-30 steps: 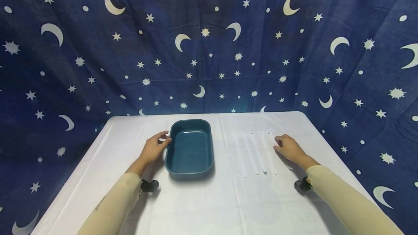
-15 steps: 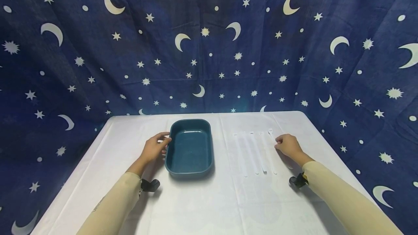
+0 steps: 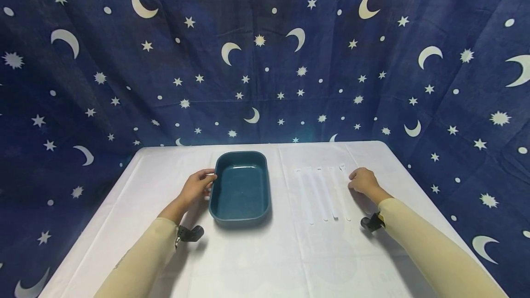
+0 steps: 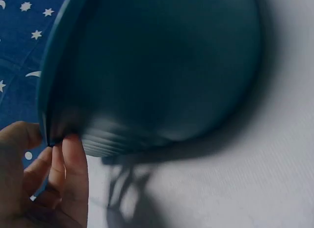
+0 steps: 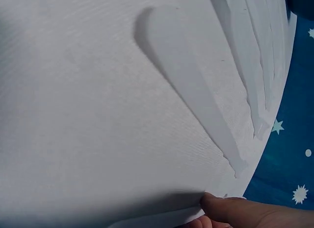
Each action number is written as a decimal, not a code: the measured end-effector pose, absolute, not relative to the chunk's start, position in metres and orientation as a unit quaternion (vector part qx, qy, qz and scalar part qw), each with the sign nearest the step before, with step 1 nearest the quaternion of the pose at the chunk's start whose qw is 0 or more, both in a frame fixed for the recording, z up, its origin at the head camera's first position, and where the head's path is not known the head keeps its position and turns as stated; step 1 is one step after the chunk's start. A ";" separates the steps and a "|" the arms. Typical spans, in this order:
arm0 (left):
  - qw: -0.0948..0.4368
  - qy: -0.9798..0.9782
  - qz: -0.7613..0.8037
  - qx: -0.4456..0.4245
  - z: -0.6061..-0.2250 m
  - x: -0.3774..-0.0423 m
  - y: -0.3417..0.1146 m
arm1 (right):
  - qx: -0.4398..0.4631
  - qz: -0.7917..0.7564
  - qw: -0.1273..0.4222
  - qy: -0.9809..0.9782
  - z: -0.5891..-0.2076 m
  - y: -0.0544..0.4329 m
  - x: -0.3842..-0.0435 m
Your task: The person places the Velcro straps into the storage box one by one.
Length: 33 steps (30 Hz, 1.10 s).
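My left hand (image 3: pixel 193 191) pinches the left rim of a dark teal rectangular tub (image 3: pixel 240 220), which has nothing in it. In the left wrist view the thumb lies outside the wall and the fingers (image 4: pixel 74 161) bend up under the rim. To the right, several thin white strips (image 3: pixel 327 194) lie side by side on the cloth; one rounded end shows close up in the right wrist view. My right hand (image 3: pixel 365 182) is at the rightmost one, pinching this white strip (image 5: pixel 162 218) between thumb and fingers. Its middle is hidden behind the hand in the head view.
A white cloth (image 3: pixel 265 261) covers the table, whose far edge meets a dark blue curtain (image 3: pixel 265 82) printed with moons and stars. Black camera mounts (image 3: pixel 189 233) sit on both wrists.
My right wrist has swung a little to the left, and its fingers have drawn closer together around the rightmost strip. The left hand's grip on the tub has barely changed.
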<state>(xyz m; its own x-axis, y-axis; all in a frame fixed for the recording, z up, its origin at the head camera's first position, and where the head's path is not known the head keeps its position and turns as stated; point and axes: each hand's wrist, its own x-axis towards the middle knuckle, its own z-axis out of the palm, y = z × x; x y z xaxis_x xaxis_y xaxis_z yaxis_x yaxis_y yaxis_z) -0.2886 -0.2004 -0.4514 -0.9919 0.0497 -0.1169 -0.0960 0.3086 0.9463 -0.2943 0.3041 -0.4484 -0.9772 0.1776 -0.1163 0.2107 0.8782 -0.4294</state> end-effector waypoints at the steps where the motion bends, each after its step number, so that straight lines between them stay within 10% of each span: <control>1: 0.068 0.801 0.594 -0.021 -0.451 -0.289 -0.200 | 0.104 -0.229 0.039 0.967 -0.448 0.304 -0.295; 33: 0.123 0.770 0.622 -0.079 -0.449 -0.292 -0.200 | 0.215 -0.254 0.137 0.933 -0.438 0.306 -0.310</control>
<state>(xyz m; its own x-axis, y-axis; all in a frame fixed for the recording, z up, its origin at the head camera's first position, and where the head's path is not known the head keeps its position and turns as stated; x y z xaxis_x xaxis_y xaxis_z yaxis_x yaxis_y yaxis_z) -0.2922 -0.1995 -0.4493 -0.9571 0.0316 -0.2882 -0.2751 0.2149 0.9371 -0.3097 0.3056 -0.4376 -0.8705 0.3308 -0.3644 0.4699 0.7788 -0.4156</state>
